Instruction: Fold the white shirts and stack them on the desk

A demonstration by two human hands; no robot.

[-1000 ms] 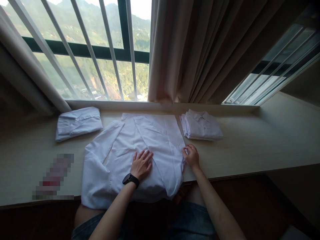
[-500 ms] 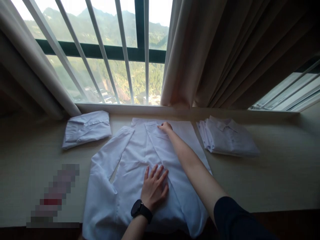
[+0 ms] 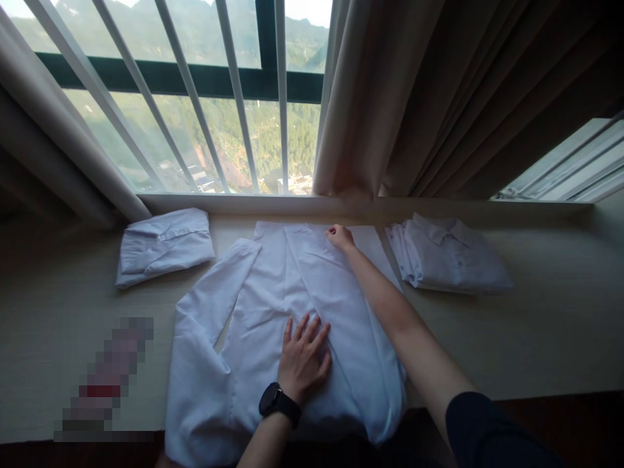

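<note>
Head view, near to far, places given relative to the spread white shirt (image 3: 292,312).

- Left hand (image 3: 303,356): lies flat on the shirt's lower middle, fingers spread and apart, palm pressing the cloth down. A black watch (image 3: 279,403) sits on the wrist.
- Spread white shirt: lies on the table (image 3: 536,338), hem end hanging slightly over the near edge. Its right side is folded inward; its left sleeve (image 3: 209,305) lies out to the side, unfolded.
- Right hand (image 3: 340,236): reached across to the shirt's far end, fingers together, seemingly pinching or pressing the fabric there; the grip itself is too small to make out. A dark sleeve covers the upper arm.
- Folded white shirt (image 3: 163,246): single, on the table to the far left of the spread shirt, apart from it.
- Stack of folded white shirts (image 3: 448,257): on the table to the far right, collar uppermost, near but not touching.
- Blurred patch (image 3: 107,380): left of the spread shirt, contents unreadable.
- Window bars (image 3: 234,97) and beige curtain (image 3: 414,97): beyond the shirt's far end.

Step, as judged: smoothing the folded-in right side. The left sleeve is not yet folded; bringing it in calls for freeing one hand.

Writing: none legible.
</note>
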